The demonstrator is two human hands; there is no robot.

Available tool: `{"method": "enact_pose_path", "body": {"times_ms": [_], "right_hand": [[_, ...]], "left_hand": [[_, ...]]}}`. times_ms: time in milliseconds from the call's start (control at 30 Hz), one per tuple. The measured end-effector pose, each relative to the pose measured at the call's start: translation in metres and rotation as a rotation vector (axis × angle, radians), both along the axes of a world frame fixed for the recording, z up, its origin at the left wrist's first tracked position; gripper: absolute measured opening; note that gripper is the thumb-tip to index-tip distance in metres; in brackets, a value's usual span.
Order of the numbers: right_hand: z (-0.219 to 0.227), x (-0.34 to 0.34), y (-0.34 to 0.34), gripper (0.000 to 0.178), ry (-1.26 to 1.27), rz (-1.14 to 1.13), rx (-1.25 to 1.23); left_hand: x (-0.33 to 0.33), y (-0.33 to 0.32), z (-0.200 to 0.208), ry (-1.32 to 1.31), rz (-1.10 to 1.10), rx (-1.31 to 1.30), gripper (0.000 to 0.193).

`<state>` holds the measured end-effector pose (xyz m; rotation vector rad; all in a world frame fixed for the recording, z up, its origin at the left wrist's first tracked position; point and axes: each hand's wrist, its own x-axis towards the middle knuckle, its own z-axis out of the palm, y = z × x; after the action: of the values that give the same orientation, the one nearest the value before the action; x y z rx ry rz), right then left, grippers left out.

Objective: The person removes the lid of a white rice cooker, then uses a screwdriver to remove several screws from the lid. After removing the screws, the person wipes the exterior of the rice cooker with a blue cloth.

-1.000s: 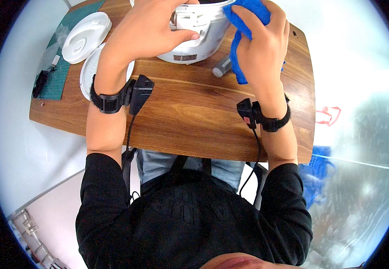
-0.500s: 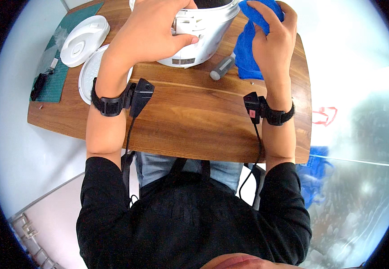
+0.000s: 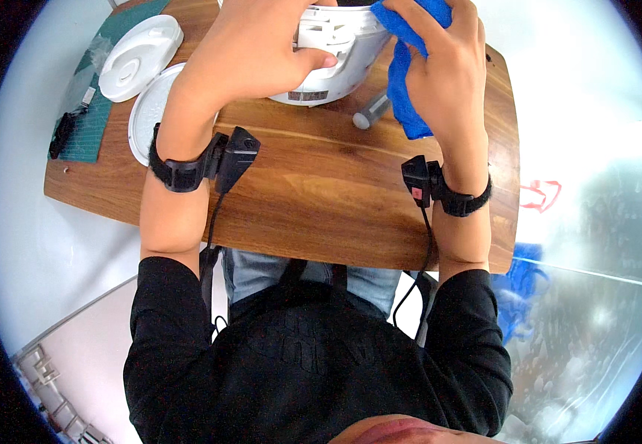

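A white bucket-shaped appliance body (image 3: 358, 74), which looks like a rice cooker without its lid, is at the far edge of the view. My left hand (image 3: 254, 55) grips its near left side by a white latch-like fitting, thumb on the front; its other fingertips are hidden. In my right hand (image 3: 450, 81) is a bunched blue cloth (image 3: 406, 103), which meets the right part of the rim. Under the cloth's hanging end, a grey handled tool (image 3: 371, 112) lies on the wooden table (image 3: 313, 177), its far end hidden.
To the left lie a white oval cover (image 3: 139, 59) and a round white lid-like piece (image 3: 143, 111), partly behind my left forearm. A green cutting mat (image 3: 102, 137) holds a dark cable (image 3: 62, 137) and clear plastic. Black cables hang from both wrist bands.
My right hand has brought the blue cloth left, onto the rim. The white body has shifted or turned slightly, my left hand still gripping it. Less of the cloth lies on the table.
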<state>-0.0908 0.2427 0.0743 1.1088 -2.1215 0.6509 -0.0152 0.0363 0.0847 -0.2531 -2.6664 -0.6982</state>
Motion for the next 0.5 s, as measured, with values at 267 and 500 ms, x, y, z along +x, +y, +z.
{"method": "enact_pose_path", "body": {"times_ms": [267,500], "right_hand": [[-0.002,-0.004,0.001,0.042,-0.052,0.028,-0.029],[0.003,-0.007,0.002,0.042,-0.056,-0.046,-0.018]], "left_hand": [[-0.011,-0.016,-0.011,0.289,-0.133,-0.188,0.038],[-0.002,-0.033,-0.02,0.235,-0.101,-0.153,0.05]]}}
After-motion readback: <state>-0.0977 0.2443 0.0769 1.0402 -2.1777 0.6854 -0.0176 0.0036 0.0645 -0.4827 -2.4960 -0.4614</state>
